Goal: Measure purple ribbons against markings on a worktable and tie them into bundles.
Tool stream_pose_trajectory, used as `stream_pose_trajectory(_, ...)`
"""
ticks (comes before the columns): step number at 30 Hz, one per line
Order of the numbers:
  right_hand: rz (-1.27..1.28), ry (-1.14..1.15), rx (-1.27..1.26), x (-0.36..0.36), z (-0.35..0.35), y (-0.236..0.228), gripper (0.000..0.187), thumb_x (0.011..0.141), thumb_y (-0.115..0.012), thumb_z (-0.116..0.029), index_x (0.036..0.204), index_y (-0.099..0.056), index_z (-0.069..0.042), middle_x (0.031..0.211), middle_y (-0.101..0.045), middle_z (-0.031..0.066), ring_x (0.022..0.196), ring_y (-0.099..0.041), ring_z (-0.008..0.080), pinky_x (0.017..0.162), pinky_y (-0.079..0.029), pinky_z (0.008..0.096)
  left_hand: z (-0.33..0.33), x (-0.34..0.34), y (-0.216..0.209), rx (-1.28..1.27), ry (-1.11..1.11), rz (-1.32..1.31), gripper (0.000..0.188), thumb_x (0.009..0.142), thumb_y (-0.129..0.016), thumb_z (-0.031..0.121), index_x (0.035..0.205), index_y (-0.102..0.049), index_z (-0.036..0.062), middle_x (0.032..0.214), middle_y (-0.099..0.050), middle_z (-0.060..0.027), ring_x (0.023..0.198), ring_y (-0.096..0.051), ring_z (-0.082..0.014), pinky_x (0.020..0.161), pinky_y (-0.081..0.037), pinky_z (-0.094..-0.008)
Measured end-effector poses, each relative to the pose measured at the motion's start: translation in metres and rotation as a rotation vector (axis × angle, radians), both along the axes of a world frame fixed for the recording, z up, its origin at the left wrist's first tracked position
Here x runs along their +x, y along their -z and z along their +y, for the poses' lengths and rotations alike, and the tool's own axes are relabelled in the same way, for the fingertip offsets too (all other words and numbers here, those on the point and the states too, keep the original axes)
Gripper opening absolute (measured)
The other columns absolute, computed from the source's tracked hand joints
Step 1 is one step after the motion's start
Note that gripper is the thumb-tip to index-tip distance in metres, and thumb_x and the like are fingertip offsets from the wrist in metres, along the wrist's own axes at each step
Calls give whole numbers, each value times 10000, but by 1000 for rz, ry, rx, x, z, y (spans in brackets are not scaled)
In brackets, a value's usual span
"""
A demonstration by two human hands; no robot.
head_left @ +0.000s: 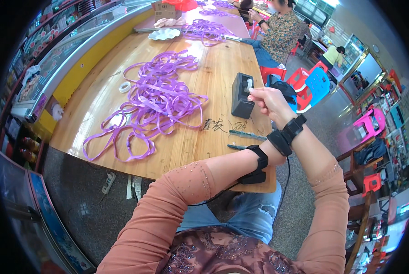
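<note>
Black tape dispenser point(242, 96) standing upright on the wooden table point(200, 137), right of centre in the frame, near the table's right edge. Roll of pale tape seated in its top slot.

Right hand point(264, 101) raised just right of the dispenser, fingers curled closed, fingertips point(251, 92) pinched at the tape end beside the dispenser's top. Black strap point(286, 134) around the right wrist.

Left hand hidden behind the right forearm, right of centre; impossible to tell whether open or closed, or holding anything. Black wristband point(260, 160) with a cable showing on the left wrist, sleeve in salmon pink.

Left of the dispenser, at centre, a big loose tangle of purple ribbon point(156, 98) spread over the table, loops trailing toward the lower left edge. Small white tape roll point(125, 86) lying flat just left of the tangle. Two thin greenish tools point(247, 135) lying on the table below the dispenser, near the front edge.

Upper centre, at the table's far end, a second purple pile point(206, 29) and a white scalloped dish point(164, 34), contents not discernible. Another person point(279, 32) seated at the upper right beside that end. Red and blue plastic stools point(311, 84) on the floor, right of the table.
</note>
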State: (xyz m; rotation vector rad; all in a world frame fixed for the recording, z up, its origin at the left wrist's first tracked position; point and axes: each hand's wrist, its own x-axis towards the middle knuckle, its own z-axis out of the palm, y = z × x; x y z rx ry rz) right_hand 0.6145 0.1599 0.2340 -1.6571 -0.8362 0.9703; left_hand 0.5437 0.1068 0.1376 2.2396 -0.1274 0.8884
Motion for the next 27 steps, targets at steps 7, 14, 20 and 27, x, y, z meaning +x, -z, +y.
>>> stream_pose_trajectory(7,60,2,25,-4,-6,-5,149,892,-696,-190,862,-641,-55,715,-596,-38,516,-400,12,415,-284,183,1,-3,-1,142,-47,24,168,726,-608,49,869,-673,105,928,-667,-104,931,-643,-282,794,-505,-388)
stream_pose_trajectory(14,55,-22,-47,-16,-33,-7,141,890,-703,-169,885,-623,-53,759,-618,-18,532,-408,6,415,-297,162,1,-10,-17,114,110,198,235,795,-596,84,1013,-680,114,1085,-674,-103,1067,-624,-247,911,-488,-375)
stream_pose_trajectory(20,79,-73,-104,-31,-42,2,180,890,-707,-184,811,-626,-44,689,-589,-20,494,-399,13,388,-291,167,-2,21,25,-453,379,26,375,974,-456,161,1340,-492,92,1351,-548,-90,1248,-527,-213,1016,-442,-351)
stream_pose_trajectory(27,43,-36,-229,-27,-39,5,189,893,-695,-185,788,-626,-43,635,-530,-37,488,-380,25,387,-269,180,5,0,15,-537,536,56,456,859,-653,29,1294,-523,84,1206,-617,-79,1143,-579,-196,976,-461,-338)
